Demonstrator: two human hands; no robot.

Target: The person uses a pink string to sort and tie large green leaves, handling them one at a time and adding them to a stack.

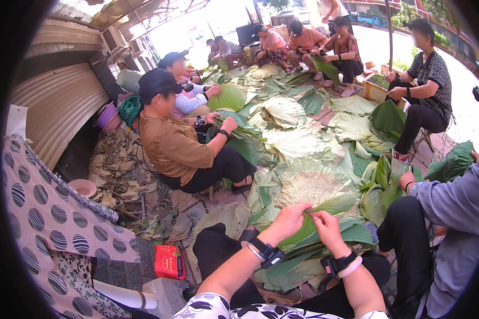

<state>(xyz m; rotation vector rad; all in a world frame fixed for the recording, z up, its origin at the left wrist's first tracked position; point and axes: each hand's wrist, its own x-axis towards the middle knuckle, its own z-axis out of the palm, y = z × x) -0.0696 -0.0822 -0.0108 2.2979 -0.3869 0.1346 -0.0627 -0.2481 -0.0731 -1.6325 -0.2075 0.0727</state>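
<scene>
Pinched in my left hand is the gathered part of a green lotus leaf. My right hand grips the same leaf just beside it, fingertips close to the left ones. Under both hands, more green leaves lie layered over my lap. Each of my wrists carries a strapped dark device. Just beyond my hands, a broad pale dried leaf is spread on the pile, its ribs fanning outward.
Lotus leaves cover the paving ahead. A person in brown sits at left, one in grey-blue close at right; several others sit around the pile. Left are a red package, a pink basin and dotted cloth.
</scene>
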